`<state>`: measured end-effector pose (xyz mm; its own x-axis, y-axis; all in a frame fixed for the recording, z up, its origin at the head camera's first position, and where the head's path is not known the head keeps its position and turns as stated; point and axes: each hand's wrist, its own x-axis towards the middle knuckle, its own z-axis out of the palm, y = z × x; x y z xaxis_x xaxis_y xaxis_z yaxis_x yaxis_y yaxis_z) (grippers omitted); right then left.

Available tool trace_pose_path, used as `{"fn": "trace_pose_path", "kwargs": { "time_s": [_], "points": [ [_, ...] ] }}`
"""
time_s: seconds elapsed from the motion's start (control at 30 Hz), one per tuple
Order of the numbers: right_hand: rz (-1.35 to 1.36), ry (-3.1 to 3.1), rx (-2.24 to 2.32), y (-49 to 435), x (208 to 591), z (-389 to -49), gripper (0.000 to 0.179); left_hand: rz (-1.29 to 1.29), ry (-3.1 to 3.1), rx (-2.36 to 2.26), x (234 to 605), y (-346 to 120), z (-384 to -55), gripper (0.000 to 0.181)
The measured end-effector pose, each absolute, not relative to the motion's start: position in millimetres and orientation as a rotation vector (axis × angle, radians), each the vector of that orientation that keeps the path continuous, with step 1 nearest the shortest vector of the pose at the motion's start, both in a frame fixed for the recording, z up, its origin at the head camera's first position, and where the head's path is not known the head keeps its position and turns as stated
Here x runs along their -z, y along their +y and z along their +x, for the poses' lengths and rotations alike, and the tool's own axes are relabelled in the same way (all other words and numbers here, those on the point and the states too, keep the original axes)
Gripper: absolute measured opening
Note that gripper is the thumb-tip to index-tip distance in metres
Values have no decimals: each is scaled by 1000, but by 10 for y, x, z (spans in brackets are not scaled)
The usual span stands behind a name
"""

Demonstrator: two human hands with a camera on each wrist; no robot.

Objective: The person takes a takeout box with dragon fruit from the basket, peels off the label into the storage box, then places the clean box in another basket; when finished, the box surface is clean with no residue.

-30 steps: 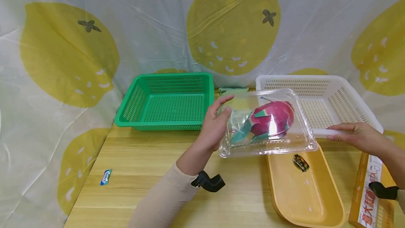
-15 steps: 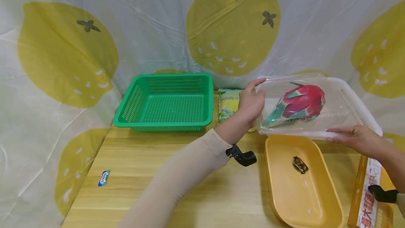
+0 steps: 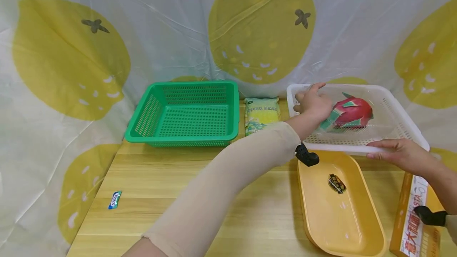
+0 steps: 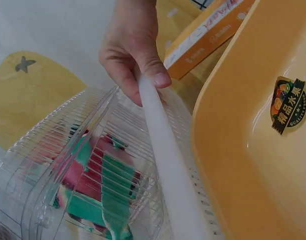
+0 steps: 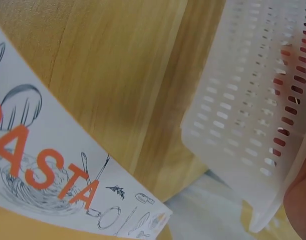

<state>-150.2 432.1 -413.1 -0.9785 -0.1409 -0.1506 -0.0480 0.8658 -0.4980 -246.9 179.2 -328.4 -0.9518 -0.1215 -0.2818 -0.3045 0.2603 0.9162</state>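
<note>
In the head view a clear plastic box (image 3: 379, 120) with a red and green dragon fruit (image 3: 357, 112) inside sits in the white perforated basket (image 3: 415, 128). My left hand (image 3: 315, 106) lies over the box's left end with fingers spread apart; its contact with the box is partly hidden. My right hand (image 3: 403, 154) grips the basket's front rim, thumb and fingers on either side, as the left wrist view also shows on the rim (image 4: 165, 160). From the left wrist the box (image 4: 43, 165) looks close by, its ribbed wall over the fruit (image 4: 88, 180).
A yellow tray (image 3: 342, 217) stands in front of the white basket. A pasta box (image 3: 410, 225) lies to its right. Left of the basket are a yellow-green packet (image 3: 262, 114) and a green basket (image 3: 192, 142). One small blue-green packet (image 3: 115, 200) lies at the table's left.
The left hand has carried the clear box rightward and down into the white basket, then shifted over its left end with fingers spreading. The right hand has stayed on the rim.
</note>
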Motion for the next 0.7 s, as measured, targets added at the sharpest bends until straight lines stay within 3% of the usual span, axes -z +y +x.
{"fn": "trace_pose_path", "kwargs": {
  "time_s": [0.27, 0.47, 0.7],
  "points": [
    [-111, 2824, 758, 4323, 4109, -1483, 49, -513, 2396, -1683, 3444, 1984, -2525, 48],
    [-124, 2846, 739, 4289, 4097, -1484, 47, -520, 2461, -1615, 3538, 2000, -2556, 43],
    [-140, 2857, 773, 4289, 4084, -1461, 44, -284, 2515, -1553, 3599, 1983, -2604, 43]
  ]
}}
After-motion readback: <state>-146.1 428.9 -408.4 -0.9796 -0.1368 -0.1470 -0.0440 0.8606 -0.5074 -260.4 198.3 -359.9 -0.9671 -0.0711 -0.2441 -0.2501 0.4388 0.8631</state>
